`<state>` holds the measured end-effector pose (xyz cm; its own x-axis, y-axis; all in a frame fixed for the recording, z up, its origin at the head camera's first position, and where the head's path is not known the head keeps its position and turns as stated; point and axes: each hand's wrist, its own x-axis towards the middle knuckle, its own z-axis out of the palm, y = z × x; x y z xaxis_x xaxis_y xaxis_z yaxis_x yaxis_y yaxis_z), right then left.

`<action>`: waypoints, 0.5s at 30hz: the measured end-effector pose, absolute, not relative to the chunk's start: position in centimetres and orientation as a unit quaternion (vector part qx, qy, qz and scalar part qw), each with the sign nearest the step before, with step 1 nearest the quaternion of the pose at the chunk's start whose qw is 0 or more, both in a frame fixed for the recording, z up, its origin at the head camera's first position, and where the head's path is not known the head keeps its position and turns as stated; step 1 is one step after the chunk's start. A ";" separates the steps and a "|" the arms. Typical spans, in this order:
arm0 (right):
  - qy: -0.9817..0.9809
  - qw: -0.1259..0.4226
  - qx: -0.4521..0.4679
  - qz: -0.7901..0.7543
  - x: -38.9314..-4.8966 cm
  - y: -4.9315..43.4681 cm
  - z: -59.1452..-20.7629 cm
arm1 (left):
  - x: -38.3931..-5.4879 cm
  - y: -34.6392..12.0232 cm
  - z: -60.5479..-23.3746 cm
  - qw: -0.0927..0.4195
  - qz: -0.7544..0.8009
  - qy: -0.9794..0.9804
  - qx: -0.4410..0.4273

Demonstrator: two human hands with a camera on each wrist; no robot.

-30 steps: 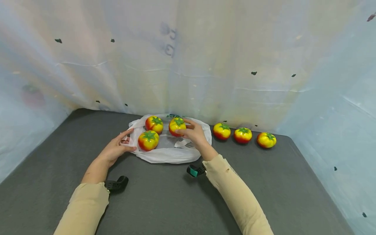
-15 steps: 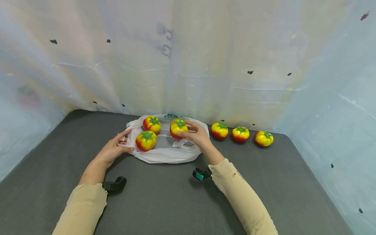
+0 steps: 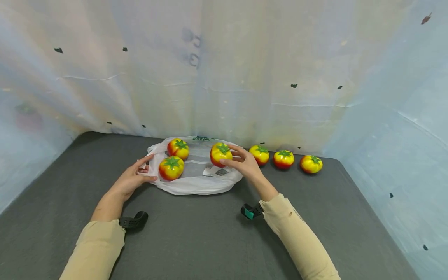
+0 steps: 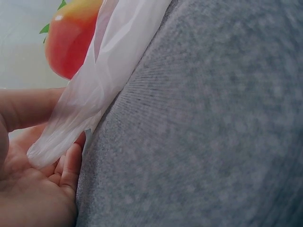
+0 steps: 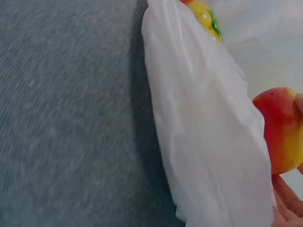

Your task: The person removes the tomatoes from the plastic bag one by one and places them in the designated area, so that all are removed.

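Note:
A white plastic bag (image 3: pixel 197 186) lies with its mouth spread wide on the dark grey table. My left hand (image 3: pixel 131 179) grips the bag's left edge; in the left wrist view a fold of white film runs between thumb and curled fingers. Two glossy red-and-yellow tomatoes with green leaf tops, a rear tomato (image 3: pixel 178 149) and a front tomato (image 3: pixel 171 168), sit inside at the left. My right hand (image 3: pixel 245 162) holds another tomato (image 3: pixel 220 154) between thumb and fingers over the bag's right part. In the right wrist view, the bag's side partly hides this held tomato (image 5: pixel 279 130).
To the right of the bag stand a partly hidden tomato (image 3: pixel 259 154), a middle tomato (image 3: pixel 283 159) and an end tomato (image 3: pixel 311 164) in a row. A pale plastic sheet (image 3: pixel 227 77) hangs behind the table (image 3: pixel 196 237) and along its sides.
My right hand has moved right with the tomato in its grip, toward the bag's right edge. The left hand keeps its grip on the bag. The head view has turned slightly right.

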<state>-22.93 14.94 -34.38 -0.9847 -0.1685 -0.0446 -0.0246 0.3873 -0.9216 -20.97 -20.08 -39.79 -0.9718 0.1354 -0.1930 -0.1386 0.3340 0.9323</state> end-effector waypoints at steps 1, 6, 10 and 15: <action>0.830 0.069 -0.060 -0.551 -22.9 15.1 -34.4 | -20.9 -20.1 -39.8 0.119 0.578 0.808 -0.001; 0.831 0.074 -0.069 -0.547 -22.1 15.7 -33.7 | -20.9 -20.0 -39.8 0.116 0.576 0.809 -0.003; 0.826 0.064 -0.074 -0.555 -22.5 16.9 -34.5 | -21.0 -20.0 -39.9 0.110 0.570 0.814 -0.001; 0.831 0.065 -0.064 -0.549 -22.4 18.1 -34.4 | -20.9 -20.0 -39.7 0.110 0.566 0.817 -0.003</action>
